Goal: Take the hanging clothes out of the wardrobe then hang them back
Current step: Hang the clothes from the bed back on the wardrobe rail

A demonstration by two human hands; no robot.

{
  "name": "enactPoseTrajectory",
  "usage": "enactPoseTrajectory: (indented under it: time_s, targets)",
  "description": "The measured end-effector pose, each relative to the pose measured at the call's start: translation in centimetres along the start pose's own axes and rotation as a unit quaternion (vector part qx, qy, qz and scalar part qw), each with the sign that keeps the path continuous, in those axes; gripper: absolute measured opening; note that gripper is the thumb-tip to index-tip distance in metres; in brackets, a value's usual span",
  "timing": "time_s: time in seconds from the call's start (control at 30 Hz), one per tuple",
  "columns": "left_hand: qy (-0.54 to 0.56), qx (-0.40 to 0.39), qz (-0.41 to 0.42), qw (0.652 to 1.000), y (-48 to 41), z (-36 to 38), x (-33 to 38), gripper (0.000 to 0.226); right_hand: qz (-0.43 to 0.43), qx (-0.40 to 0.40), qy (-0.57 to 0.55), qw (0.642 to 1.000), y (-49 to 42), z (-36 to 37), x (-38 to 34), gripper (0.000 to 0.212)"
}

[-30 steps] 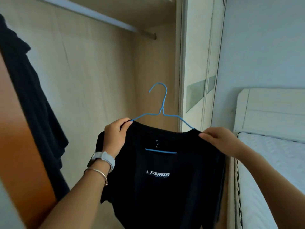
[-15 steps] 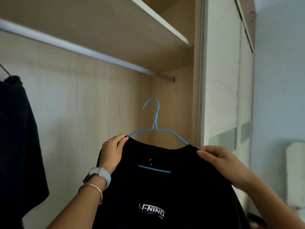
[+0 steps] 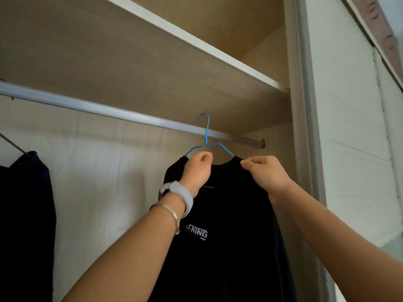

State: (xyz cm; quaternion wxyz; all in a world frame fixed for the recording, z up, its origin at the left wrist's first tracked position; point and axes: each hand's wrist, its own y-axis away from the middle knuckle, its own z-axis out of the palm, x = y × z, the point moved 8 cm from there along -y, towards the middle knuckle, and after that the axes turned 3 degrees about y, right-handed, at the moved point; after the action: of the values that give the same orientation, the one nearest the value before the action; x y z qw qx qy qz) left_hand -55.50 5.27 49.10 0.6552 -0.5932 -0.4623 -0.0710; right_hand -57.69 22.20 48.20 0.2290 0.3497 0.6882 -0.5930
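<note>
A black T-shirt [image 3: 231, 214] with white lettering hangs on a thin blue wire hanger [image 3: 206, 136]. The hanger's hook reaches up over the silver wardrobe rail [image 3: 87, 106], near the rail's right end; whether it rests on the rail I cannot tell. My left hand [image 3: 197, 171], with a pale watch and a bangle on the wrist, grips the shirt's left shoulder on the hanger. My right hand [image 3: 265, 173] pinches the shirt's right shoulder at the collar.
Another dark garment [image 3: 26, 214] hangs from the rail at the far left. A wooden shelf [image 3: 174, 68] runs just above the rail. The wardrobe's side panel and a white sliding door [image 3: 349, 127] stand close on the right.
Both hands have lifted the shirt and hanger up and into the wardrobe. The hook has risen from well below the rail to rail height. My view has tilted upward.
</note>
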Motion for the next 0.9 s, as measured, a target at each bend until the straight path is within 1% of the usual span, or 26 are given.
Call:
enactPoseTrajectory:
  time_s: [0.07, 0.13, 0.2, 0.3, 0.4, 0.57, 0.67, 0.73, 0.8, 0.9]
  targets:
    - [0.108, -0.032, -0.060, 0.992, -2.9, 1.2, 0.4, 0.020, 0.007, 0.009, -0.017, 1.000, -2.6, 0.8, -0.6, 0.018]
    - [0.182, -0.052, -0.105, 0.976, -5.1, 2.2, 0.5, 0.023, 0.013, 0.012, -0.028, 0.999, -4.8, 1.8, -0.6, 0.019]
    - [0.227, -0.066, -0.123, 0.964, -6.9, 3.1, 0.5, 0.017, 0.008, 0.018, -0.037, 0.999, -6.9, 2.9, -0.4, 0.023]
    - [0.272, -0.052, -0.131, 0.952, -9.2, 3.7, -0.5, 0.027, 0.012, 0.026, -0.029, 0.999, -9.1, 4.4, 0.4, 0.022]
    - [0.252, -0.049, -0.152, 0.955, -10.0, 4.2, -2.6, 0.025, 0.017, 0.031, 0.009, 0.999, -9.8, 5.2, 2.1, 0.022]
    - [0.210, -0.068, -0.184, 0.958, -10.1, 5.3, -5.8, 0.022, 0.016, 0.004, 0.071, 0.997, -9.5, 5.5, 4.7, 0.024]
    - [0.184, -0.067, -0.179, 0.964, -10.5, 6.1, -6.1, 0.020, 0.019, 0.001, 0.084, 0.996, -9.3, 4.6, 5.6, 0.029]
    - [0.161, -0.060, -0.169, 0.971, -10.9, 6.7, -6.0, 0.022, 0.026, -0.016, 0.077, 0.997, -9.0, 4.2, 6.1, 0.027]
    - [0.140, -0.049, -0.156, 0.977, -11.2, 7.0, -5.9, 0.025, 0.006, -0.020, 0.097, 0.995, -9.0, 3.6, 5.9, 0.026]
    - [0.121, -0.050, -0.146, 0.981, -11.5, 7.7, -6.0, 0.025, -0.026, 0.004, 0.136, 0.990, -9.0, 2.8, 5.5, 0.027]
